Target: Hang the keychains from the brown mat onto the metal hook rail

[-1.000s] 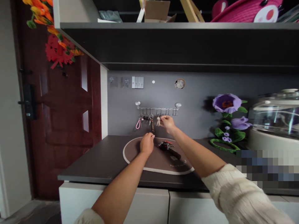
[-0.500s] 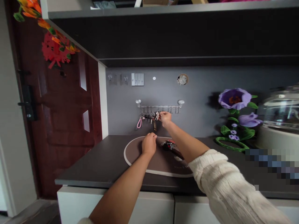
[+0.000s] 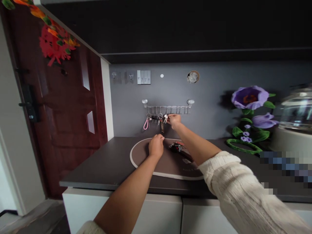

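Note:
My right hand [image 3: 175,120] is raised to the clear hook rail [image 3: 168,107] on the grey wall, its fingers closed on a small bunch of silvery keys [image 3: 166,118] just under the hooks. Left of it hang a key ring with a dark strap fob [image 3: 162,125], several dark-headed keys [image 3: 154,119] and a pink loop strap [image 3: 145,123]. My left hand [image 3: 156,145] is curled closed, low above the brown mat [image 3: 141,155]; whatever its fingers hold, if anything, is hidden. A pile of keys [image 3: 176,147] with dark and red parts lies on the mat, right of my left hand.
Purple fabric flowers [image 3: 250,97] and a glass-topped appliance [image 3: 294,112] stand on the right of the dark counter [image 3: 97,169]. A dark shelf [image 3: 170,29] overhangs it. A brown-red door [image 3: 58,130] is at the left. Small wall hooks [image 3: 131,76] sit above the rail.
The view has tilted down a little, so the shelf's contents have left the picture. My right hand stays at the rail with the keys; my left hand remains low over the mat.

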The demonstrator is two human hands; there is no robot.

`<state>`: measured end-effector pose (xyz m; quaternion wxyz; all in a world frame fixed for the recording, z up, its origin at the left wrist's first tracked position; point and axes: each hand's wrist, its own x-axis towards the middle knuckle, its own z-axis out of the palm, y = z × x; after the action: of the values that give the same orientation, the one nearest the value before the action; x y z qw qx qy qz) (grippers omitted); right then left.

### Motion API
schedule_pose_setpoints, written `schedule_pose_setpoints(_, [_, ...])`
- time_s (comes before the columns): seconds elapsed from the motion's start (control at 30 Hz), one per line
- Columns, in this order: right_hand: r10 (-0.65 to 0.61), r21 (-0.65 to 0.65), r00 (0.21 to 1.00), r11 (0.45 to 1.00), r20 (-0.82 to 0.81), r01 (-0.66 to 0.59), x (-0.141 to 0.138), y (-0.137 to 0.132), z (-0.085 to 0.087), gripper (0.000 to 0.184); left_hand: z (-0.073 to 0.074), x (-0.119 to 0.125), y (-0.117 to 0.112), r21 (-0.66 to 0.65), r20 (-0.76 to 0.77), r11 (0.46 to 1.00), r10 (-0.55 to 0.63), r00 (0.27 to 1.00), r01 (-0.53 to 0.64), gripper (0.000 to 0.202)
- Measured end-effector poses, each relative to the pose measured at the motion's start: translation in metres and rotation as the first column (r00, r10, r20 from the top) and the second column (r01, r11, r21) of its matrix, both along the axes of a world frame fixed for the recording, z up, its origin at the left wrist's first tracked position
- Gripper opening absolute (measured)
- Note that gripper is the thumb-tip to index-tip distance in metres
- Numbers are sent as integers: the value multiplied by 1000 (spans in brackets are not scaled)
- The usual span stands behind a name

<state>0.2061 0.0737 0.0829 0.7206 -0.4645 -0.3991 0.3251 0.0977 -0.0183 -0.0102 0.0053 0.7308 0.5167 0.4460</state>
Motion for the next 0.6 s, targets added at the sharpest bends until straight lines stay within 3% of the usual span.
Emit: schedule_pose_setpoints(0.6, [90,-31,991,996,102,-88,11,-3,-8,15,-2,-1,2,9,15,999,-49,999,49,20])
